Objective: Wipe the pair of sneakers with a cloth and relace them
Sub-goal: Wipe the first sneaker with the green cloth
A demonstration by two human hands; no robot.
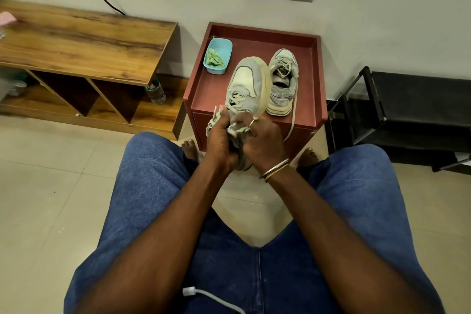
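Sneaker (248, 84) held toe-away above the red side table's (254, 33) near edge, heel end between both hands. Left hand (219, 137) curled round its side; right hand (265, 140) pinching a pale lace (239, 130). Upper grey-white, sole yellowed. Second sneaker (283, 81) stands on the table just beside it. Blue tub (218, 56) holding green cloth (214, 57) at the table's rear left. Wooden bench (89, 43) further left.

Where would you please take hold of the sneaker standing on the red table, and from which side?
Grip the sneaker at its heel collar, reaching down from the near side. It stands upright on the red table, heel toward the person, opening up, so the collar is free to pinch from inside and behind. Mind its lace hanging over the front edge.
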